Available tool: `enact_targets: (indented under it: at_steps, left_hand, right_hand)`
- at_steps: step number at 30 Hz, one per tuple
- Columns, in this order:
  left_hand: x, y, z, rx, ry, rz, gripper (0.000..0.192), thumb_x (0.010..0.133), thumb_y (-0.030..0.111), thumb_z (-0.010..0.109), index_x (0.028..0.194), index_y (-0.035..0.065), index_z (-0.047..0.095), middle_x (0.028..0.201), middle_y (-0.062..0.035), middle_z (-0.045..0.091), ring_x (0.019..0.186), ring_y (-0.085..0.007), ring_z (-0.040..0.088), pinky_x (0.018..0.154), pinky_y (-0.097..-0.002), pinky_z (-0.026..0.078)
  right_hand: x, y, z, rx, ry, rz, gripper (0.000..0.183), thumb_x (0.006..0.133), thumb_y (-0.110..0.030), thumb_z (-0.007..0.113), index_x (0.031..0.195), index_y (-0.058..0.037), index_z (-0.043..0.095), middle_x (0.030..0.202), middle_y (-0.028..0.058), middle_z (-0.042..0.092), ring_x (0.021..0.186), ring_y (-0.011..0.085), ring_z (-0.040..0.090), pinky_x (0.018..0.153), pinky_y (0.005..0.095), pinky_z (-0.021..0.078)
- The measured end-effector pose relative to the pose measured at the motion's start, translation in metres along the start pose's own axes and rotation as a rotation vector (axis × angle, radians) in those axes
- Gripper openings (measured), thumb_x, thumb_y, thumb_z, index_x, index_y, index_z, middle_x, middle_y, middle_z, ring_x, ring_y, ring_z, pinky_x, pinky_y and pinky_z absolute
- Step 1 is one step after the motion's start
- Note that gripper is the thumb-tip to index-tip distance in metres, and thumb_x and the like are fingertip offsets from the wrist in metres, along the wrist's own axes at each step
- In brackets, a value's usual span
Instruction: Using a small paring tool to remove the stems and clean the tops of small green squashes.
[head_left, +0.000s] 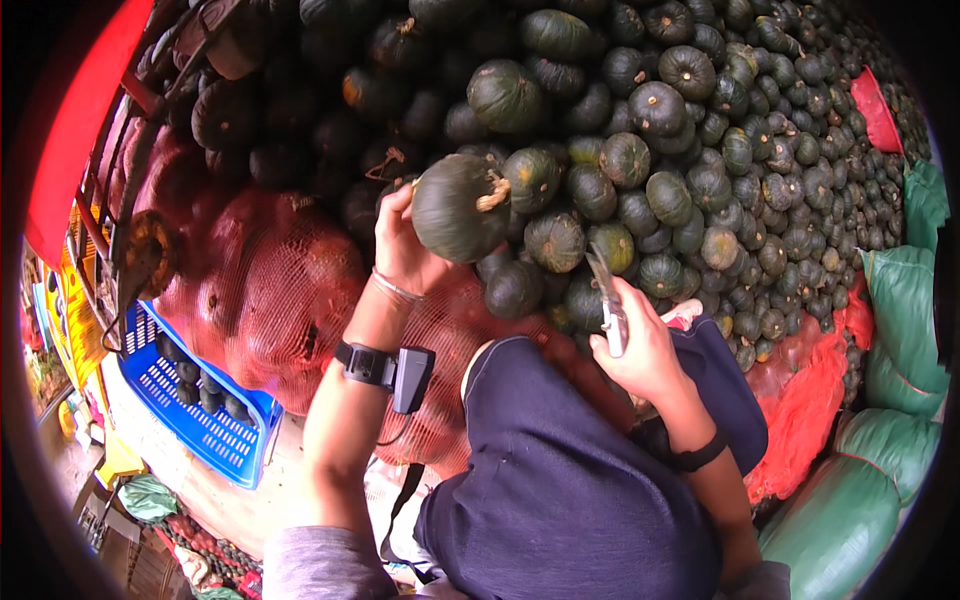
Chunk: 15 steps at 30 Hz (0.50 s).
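Observation:
A dark green pumpkin (456, 210) with a dry tan stem (493, 192) rests in my left hand (405, 251), raised above the pile. Its stem points to the right, toward my other hand. In my right hand (637, 349) are small pruning shears (609, 300), gripped by the handles with the blades pointing up and away from me. The blades stand apart from the held pumpkin. Below and beyond both hands spreads a large heap of similar green pumpkins (555, 241), some with yellow or orange patches.
Red mesh sacks (277, 277) full of produce lie left of and beneath my left arm. A blue plastic crate (187, 420) holding several dark pumpkins stands at lower left, beside a metal frame (112, 187). Red netting (802, 405) and green sacks (840, 517) line the right side.

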<state>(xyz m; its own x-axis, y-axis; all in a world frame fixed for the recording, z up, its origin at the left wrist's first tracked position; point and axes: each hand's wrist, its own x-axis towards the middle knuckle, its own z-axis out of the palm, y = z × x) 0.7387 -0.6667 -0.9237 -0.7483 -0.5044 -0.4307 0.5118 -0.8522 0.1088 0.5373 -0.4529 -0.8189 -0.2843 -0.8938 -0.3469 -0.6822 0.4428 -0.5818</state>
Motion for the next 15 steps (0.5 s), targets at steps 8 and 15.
enact_targets:
  at_steps: [8, 15]
  left_hand:
    - [-0.04, -0.045, 0.014, -0.121, -0.022, 0.03, 0.072, 0.088, 0.058, 0.049, 0.134, 0.0034, 0.045, 0.135, -0.0172, 0.049, 0.123, -0.0346, 0.048, 0.106, -0.05, 0.037]
    - [-0.051, -0.06, 0.014, 0.079, 0.205, 0.255, 0.058, 0.085, 0.043, 0.055, 0.127, 0.0037, 0.052, 0.126, -0.0117, 0.058, 0.116, -0.0262, 0.055, 0.104, -0.0412, 0.04]
  right_hand:
    - [0.03, -0.052, 0.003, -0.391, -0.08, -0.378, 0.068, 0.072, -0.015, 0.068, 0.132, 0.0024, 0.041, 0.099, 0.0174, 0.054, 0.092, 0.0355, 0.054, 0.083, 0.0441, 0.0448]
    - [0.028, -0.064, 0.029, -0.237, -0.163, -0.216, 0.042, 0.085, -0.012, 0.06, 0.118, 0.005, 0.042, 0.089, 0.0232, 0.055, 0.074, 0.0409, 0.062, 0.065, 0.0498, 0.0511]
